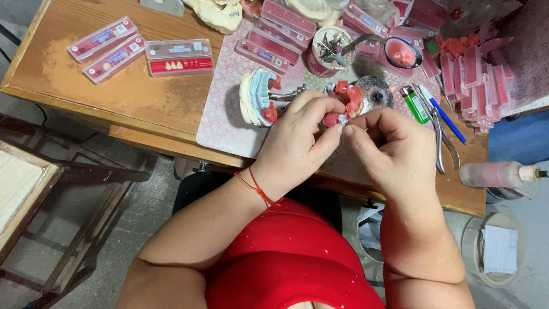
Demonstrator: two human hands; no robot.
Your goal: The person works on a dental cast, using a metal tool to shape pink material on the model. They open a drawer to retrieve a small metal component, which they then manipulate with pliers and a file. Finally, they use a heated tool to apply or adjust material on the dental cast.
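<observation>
My left hand grips a small denture piece of red wax with teeth over the front of the wooden table. My right hand meets it from the right, its thumb and forefinger pinched at a tiny tooth-like bit on the piece's lower edge. Just left of my hands lies a plaster jaw model on a metal articulator, with blue and red wax. A red string circles my left wrist.
Flat boxes of artificial teeth lie at the left and back, with more stacked at right. A cup of tools, a small lit burner, a green lighter, pliers and a blue pen crowd the patterned mat.
</observation>
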